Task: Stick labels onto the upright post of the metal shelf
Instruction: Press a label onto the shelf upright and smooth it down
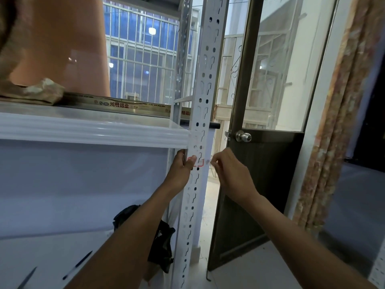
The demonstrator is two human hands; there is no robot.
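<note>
The white slotted upright post [203, 84] of the metal shelf runs from top to bottom in the middle of the view. A white label with a red border [199, 163] lies on the post just below the upper shelf board [89, 130]. My left hand [183, 167] grips the post's left edge, its thumb pressing on the label's left end. My right hand [227, 174] is at the post's right edge, fingers pinched at the label's right end. Whether the label is fully stuck down is hard to tell.
A dark door with a round knob [243, 136] stands ajar right of the post. A black cloth [162, 243] and two pens [77, 265] lie on the lower shelf. A stone [41, 90] and a boxed aluminium strip [116, 104] rest on the upper shelf.
</note>
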